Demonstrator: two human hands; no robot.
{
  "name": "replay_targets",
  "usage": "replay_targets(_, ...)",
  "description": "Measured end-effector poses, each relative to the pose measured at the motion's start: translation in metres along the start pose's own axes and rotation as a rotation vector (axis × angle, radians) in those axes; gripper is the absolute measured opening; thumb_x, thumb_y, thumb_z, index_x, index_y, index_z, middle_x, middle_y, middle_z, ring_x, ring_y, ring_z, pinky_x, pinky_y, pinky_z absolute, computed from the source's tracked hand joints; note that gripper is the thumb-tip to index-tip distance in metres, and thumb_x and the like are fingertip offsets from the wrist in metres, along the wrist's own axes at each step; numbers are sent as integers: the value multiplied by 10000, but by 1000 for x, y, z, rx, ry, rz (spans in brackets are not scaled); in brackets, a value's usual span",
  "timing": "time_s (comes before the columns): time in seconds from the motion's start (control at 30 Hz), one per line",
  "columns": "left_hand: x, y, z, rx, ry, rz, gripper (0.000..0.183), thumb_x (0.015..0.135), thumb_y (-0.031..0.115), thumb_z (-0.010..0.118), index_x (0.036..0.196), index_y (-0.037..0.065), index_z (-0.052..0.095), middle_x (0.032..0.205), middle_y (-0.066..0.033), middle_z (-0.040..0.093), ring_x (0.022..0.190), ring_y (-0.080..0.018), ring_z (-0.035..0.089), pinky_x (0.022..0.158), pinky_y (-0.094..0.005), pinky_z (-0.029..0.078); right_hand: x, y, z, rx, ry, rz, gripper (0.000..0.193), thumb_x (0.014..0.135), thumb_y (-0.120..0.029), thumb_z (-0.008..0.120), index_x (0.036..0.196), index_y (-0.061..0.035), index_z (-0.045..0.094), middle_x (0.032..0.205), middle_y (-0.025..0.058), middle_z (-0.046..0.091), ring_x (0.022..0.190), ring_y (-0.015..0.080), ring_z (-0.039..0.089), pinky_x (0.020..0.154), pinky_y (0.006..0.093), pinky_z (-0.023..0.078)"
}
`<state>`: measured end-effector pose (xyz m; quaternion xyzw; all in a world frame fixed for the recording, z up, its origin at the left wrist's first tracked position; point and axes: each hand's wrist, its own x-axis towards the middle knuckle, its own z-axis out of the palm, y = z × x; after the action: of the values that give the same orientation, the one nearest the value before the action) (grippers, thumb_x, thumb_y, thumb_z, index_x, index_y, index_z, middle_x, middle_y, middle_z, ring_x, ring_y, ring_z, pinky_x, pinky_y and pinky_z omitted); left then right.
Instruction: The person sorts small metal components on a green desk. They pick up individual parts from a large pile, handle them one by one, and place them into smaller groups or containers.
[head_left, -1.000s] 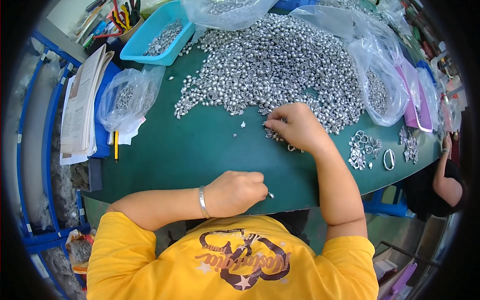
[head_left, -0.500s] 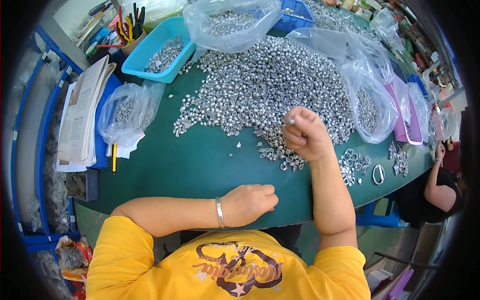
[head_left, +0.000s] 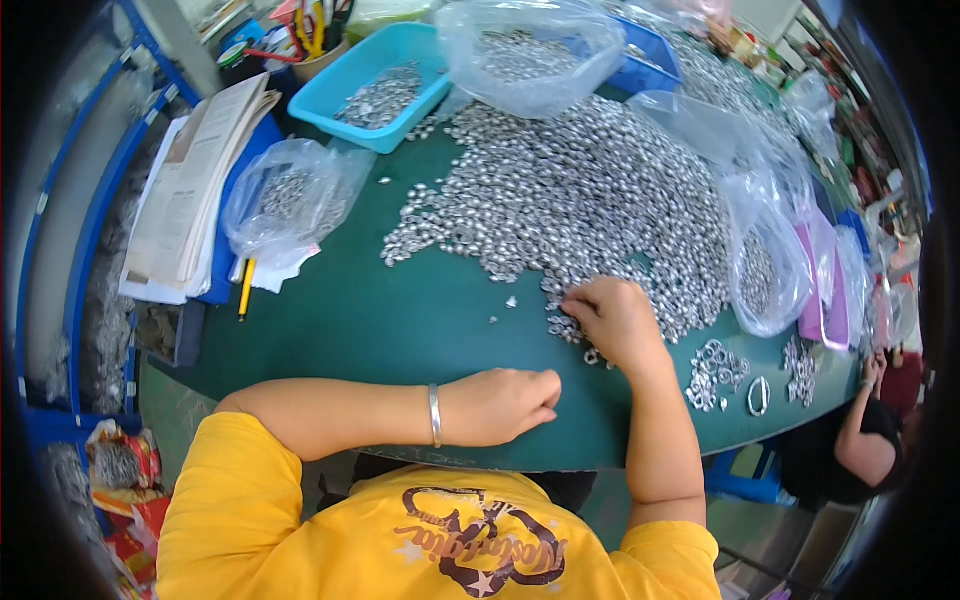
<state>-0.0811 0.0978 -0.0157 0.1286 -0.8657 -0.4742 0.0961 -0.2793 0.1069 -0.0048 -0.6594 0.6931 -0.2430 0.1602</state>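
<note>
1. A dark-green, smooth-topped worktable (head_left: 330,350) spreads before me, its curved near edge close to my yellow shirt (head_left: 380,550).
2. A broad heap of small, silvery, rounded metal pieces (head_left: 580,190) covers the middle of the table and reaches toward its far side.
3. Clear, crumpled plastic bags holding metal pieces flank the heap: one far bag (head_left: 530,97) behind it, one right bag (head_left: 760,200) against its right side, and one left bag (head_left: 335,165) well apart from it.
4. A turquoise, rectangular plastic basket (head_left: 375,138) with more silvery pieces inside stands at far left, beside the far bag.
5. A stack of printed white paper sheets (head_left: 195,190) leans at the left, next to the left bag.
6. My right hand (head_left: 618,320) works at the heap's near edge, thumb and forefinger bent down among the pieces; I cannot tell whether they grasp one.
7. My left hand (head_left: 505,405) lies by the table's near edge, fingers curled inward; I cannot tell whether anything is inside.
8. A loose cluster of silvery metal rings (head_left: 700,397) sits to the right of my right forearm.
9. A plain silver-coloured bracelet (head_left: 435,415) circles my left wrist.
10. Two tiny, pale fragments, one larger (head_left: 511,301) and one smaller (head_left: 493,320), lie left of my right hand.
</note>
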Motion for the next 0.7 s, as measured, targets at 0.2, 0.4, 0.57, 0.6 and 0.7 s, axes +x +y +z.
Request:
replay_targets(0.2,-23,-22,-75,-1507,138,-479,115,890,112,495,857,12,541,649,-53,480,466,-75,372,379,-198,247,-1,-7,-1,383,50,82,111,818,-92,616,857,3,659,735,134,644,629,195,604,599,285,466)
replay_targets(0.4,-45,-102,-128,284,836,-213,130,876,139,517,829,18,514,697,-135,573,566,-247,561,480,-366,433,60,-49,27,126,15,-319,165,850,-102,570,1002,-52,609,784,128,648,614,253,618,574,337,489)
replay_targets(0.57,-16,-82,-117,664,469,-344,311,844,168,549,1083,13,424,758,-179,612,706,-352,607,587,-439,482,117,-45,58,-316,98,-514,238,805,-96,562,1038,-71,603,756,116,620,622,290,613,547,396,487)
replay_targets(0.6,-12,-81,-108,670,437,-282,326,837,165,550,1096,2,436,735,-167,609,676,-329,611,553,-413,482,113,-43,59,-329,84,-555,254,791,-86,561,1042,-73,604,735,103,612,610,278,610,531,383,486)
replay_targets(0.7,-13,-71,-87,707,397,-159,345,839,150,532,1146,5,472,719,-125,601,637,-282,608,537,-379,485,78,-40,54,-397,58,-634,299,738,-58,562,1032,-64,612,663,64,575,560,224,594,473,331,472)
